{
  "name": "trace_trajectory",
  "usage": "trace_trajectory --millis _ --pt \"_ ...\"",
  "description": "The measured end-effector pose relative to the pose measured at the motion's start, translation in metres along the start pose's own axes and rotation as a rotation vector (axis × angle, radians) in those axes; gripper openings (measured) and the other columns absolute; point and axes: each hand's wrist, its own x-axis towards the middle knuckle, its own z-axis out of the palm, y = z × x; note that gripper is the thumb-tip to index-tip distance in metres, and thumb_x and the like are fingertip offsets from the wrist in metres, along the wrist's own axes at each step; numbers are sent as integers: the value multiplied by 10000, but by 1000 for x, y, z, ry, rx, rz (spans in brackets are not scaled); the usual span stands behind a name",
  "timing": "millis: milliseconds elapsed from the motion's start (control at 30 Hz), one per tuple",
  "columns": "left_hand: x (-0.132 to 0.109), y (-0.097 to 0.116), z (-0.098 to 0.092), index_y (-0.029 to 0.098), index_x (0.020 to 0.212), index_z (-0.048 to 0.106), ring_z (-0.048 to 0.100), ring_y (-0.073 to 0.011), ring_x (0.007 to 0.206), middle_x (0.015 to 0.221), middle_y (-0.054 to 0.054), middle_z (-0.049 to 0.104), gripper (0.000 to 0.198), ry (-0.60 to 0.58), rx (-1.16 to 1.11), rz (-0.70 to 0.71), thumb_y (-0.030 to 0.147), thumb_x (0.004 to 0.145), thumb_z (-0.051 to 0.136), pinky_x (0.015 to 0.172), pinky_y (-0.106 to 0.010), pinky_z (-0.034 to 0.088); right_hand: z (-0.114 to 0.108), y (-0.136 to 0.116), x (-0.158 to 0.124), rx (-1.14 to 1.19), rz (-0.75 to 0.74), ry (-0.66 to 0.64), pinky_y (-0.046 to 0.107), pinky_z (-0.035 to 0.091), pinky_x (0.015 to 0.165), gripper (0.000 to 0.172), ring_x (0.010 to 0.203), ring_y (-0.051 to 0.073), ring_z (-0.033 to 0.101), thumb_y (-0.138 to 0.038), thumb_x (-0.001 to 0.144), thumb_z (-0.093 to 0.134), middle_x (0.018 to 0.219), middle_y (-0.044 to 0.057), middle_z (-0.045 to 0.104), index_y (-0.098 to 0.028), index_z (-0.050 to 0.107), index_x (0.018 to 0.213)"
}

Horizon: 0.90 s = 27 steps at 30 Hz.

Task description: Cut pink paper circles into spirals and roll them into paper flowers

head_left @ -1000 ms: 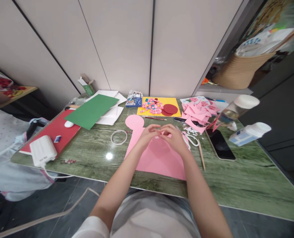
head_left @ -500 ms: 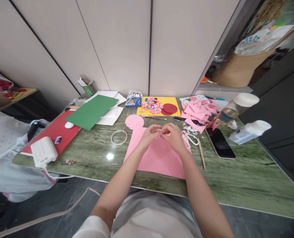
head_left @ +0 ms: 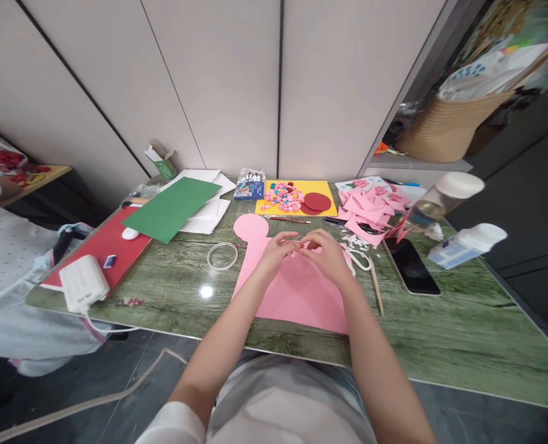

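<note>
Over the upper part of a pink paper sheet [head_left: 302, 302], my left hand [head_left: 278, 251] and my right hand [head_left: 323, 251] meet at the fingertips. Both hands are closed in a pinch, and whatever lies between the fingers is too small or hidden to make out. A pink paper circle [head_left: 250, 228] lies by the sheet's upper left corner. White-handled scissors [head_left: 360, 260] rest beside my right hand, partly covered by it. Behind the hands, a pile of small pink, blue and yellow balls [head_left: 284, 197] sits on yellow paper [head_left: 323, 187] with dark red circles [head_left: 318, 202].
On the left lie green paper [head_left: 172, 208], red paper [head_left: 130, 246] and a white power bank [head_left: 84, 282]. A white tape ring [head_left: 222, 256] is nearer the sheet. To the right are pink paper scraps [head_left: 369, 209], a wooden stick [head_left: 376, 290], a phone [head_left: 411, 266] and a white bottle [head_left: 468, 245].
My hands stay together over the pink sheet, with only slight finger movement. The view has shifted very slightly; the things on the table lie as before.
</note>
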Motion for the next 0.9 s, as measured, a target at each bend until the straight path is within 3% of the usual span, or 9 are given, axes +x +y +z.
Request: trace_trajectory --millis 233,433,533,633,900 --pt "-1 6 0 153 955 588 559 -103 615 695 -10 637 363 -34 10 -20 145 596 639 587 -216 388 1 2 0 40 -48 -78 312 477 706 145 871 172 574 -264 798 574 960 50 589 -250 687 887" --pt "-2 2 1 171 969 588 576 -115 653 743 -14 651 359 1 12 -10 197 616 648 598 -218 394 4 2 1 32 4 58 319 474 678 65 715 140 561 -250 745 617 918 38 563 -211 659 774" --pt "-2 1 2 175 962 589 573 -114 654 728 -9 649 351 -10 17 -12 163 613 628 616 -224 394 5 2 2 34 7 68 298 458 654 14 685 127 541 -189 714 612 884 20 550 -198 608 723" --pt "-2 1 3 175 959 593 565 -113 661 716 -9 643 341 -31 32 -18 166 620 630 621 -224 385 6 1 1 37 13 70 281 441 636 69 686 126 526 -142 686 599 845 7 534 -196 558 700" --pt "-2 -1 3 166 962 594 557 -107 631 721 -14 645 360 -21 34 -9 201 611 667 593 -222 370 4 2 0 40 9 61 276 438 627 74 673 128 520 -178 692 605 812 -1 515 -199 535 702"
